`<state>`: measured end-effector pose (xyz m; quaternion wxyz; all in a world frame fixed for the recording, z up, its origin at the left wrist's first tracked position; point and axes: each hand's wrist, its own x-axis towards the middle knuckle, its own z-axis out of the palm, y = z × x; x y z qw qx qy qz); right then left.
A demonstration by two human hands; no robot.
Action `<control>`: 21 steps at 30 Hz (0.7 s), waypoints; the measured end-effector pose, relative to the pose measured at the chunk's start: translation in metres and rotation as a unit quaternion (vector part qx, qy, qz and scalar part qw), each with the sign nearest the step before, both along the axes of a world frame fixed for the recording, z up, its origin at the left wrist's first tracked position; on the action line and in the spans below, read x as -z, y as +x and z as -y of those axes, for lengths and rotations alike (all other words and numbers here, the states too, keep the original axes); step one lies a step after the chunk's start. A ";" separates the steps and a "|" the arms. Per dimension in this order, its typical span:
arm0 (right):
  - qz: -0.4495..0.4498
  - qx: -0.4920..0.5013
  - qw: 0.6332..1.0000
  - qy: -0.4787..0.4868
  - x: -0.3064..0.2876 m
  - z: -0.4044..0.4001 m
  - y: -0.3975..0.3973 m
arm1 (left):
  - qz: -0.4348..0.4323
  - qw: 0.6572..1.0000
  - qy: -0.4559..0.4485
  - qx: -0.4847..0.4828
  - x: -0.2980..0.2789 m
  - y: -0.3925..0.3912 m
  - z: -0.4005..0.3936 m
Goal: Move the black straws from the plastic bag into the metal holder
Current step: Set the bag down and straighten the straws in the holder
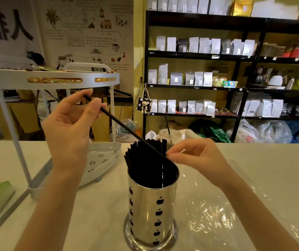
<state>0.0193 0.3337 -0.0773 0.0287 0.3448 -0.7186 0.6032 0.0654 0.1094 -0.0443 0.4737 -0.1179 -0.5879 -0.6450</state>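
While the left hand [72, 122] pinches the straw [125, 128] high, the right hand [197, 158], pinching its lower end, should steer it into the holder [152, 211] beside the standing bundle [145, 156].

Head view, looking forward and down

The camera sat on my head, close above the counter [94, 205], facing the far shelves [199, 57].

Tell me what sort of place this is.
Probably a coffee shop counter: dark shelves lined with sealed coffee bags, kettles on the right, and a lidded takeaway cup behind the metal holder of black straws.
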 end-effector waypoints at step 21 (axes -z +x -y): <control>-0.109 0.170 0.979 0.040 0.008 0.007 -0.017 | 0.127 0.854 -0.505 -0.011 0.016 -0.003 -0.031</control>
